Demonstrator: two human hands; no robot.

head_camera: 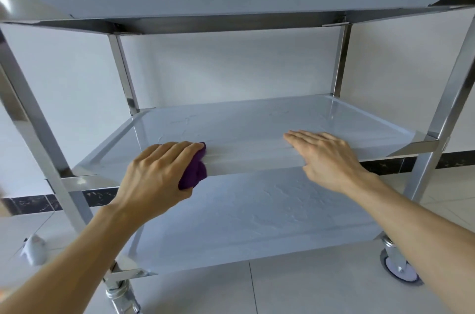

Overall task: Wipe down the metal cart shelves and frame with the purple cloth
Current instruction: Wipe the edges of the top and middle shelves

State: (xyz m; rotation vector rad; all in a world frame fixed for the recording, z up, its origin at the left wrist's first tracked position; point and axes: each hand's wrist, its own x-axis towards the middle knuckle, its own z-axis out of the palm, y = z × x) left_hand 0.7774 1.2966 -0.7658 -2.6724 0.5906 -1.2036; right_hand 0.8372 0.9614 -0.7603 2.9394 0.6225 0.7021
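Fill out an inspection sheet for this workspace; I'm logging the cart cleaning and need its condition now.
Surface: middle shelf of the three-tier stainless steel cart, bare metal with faint streaks.
Job's things: bunched purple cloth pressed on the middle shelf's front edge; top shelf and bottom shelf hold nothing.
Clutter: small white object on the floor at left, too blurred to identify.
Hands: left hand gripping the cloth; right hand flat on the middle shelf, empty.
Cables: nothing seen.
Surroundings: pale tiled floor, white wall with dark marbled skirting, caster wheel at right.
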